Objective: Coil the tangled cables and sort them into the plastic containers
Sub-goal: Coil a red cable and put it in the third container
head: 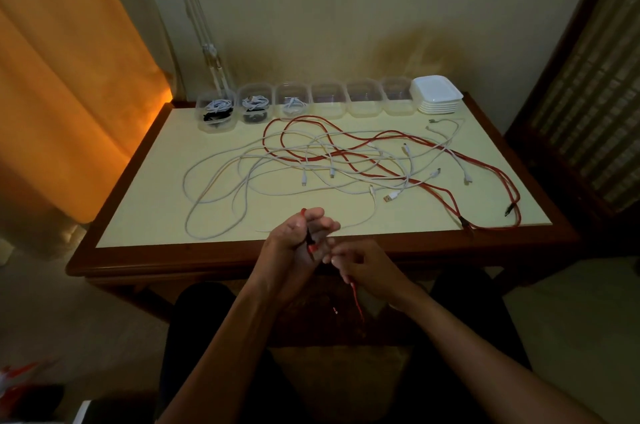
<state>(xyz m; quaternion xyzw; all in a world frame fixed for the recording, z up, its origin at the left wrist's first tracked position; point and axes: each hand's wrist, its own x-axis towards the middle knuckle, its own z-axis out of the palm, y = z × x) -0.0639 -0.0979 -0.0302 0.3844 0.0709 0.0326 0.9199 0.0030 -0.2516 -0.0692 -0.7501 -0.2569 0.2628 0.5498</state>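
Nearest me, my left hand [300, 239] grips a short red cable [309, 239], likely as a winding core, while my right hand [360, 263] pinches its trailing end. At twelve o'clock lies the tangle [332, 160], then the containers [308, 103], three holding coils.

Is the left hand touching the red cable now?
Touching. The head view shows the left hand with its fingers curled round the red cable, which runs through the right hand and hangs below the table edge.
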